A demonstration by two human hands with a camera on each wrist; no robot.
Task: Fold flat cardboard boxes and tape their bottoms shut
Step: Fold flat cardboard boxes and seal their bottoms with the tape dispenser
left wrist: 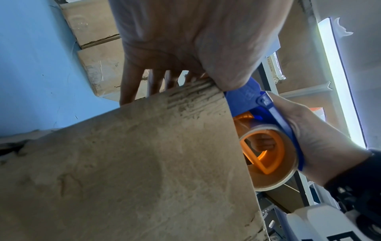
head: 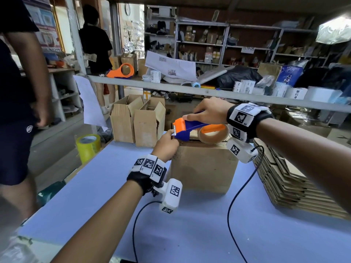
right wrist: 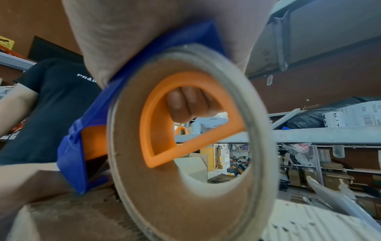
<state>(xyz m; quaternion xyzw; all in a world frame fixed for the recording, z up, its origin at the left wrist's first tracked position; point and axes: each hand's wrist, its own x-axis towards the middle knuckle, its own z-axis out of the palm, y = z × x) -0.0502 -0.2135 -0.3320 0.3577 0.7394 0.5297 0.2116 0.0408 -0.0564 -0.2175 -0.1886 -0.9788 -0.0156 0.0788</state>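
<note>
Cardboard fills the middle of the head view: a folded box (head: 204, 168) stands on the blue table (head: 106, 186) at the centre of the frame. A blue and orange dispenser (head: 188, 130) is held over the box's top by the right hand (head: 209, 111), whose fingers are wrapped over the handle. A nearly spent tape roll (head: 214, 134) sits in the dispenser. The left hand (head: 167, 143) is laid on the box's upper left corner, just under the dispenser's toothed end; its fingertips are hidden by the corner and the dispenser, so a pinch cannot be confirmed there. A stack of flats (head: 292, 179) lies at the right edge of the table. Two open boxes (head: 136, 118) stand beyond the table's far edge, and a yellow roll (head: 88, 147) is seen at the left. A second dispenser (head: 121, 71) rests on the shelf at upper left.

Left wrist view: the left hand (left wrist: 185, 40) is seen from the palm side, its fingers (left wrist: 129, 84) straight and reaching down behind the box (left wrist: 134, 163) edge, with the thumb pressed on the corner beside the dispenser (left wrist: 243, 99). The right hand (left wrist: 321, 138) is seen at the right, gripping the handle above the tape roll (left wrist: 268, 179).

Right wrist view: the tape roll (right wrist: 185, 187) fills the frame, and curled fingers (right wrist: 185, 104) are seen through the orange hub. The box (right wrist: 72, 216) lies along the bottom edge.
</note>
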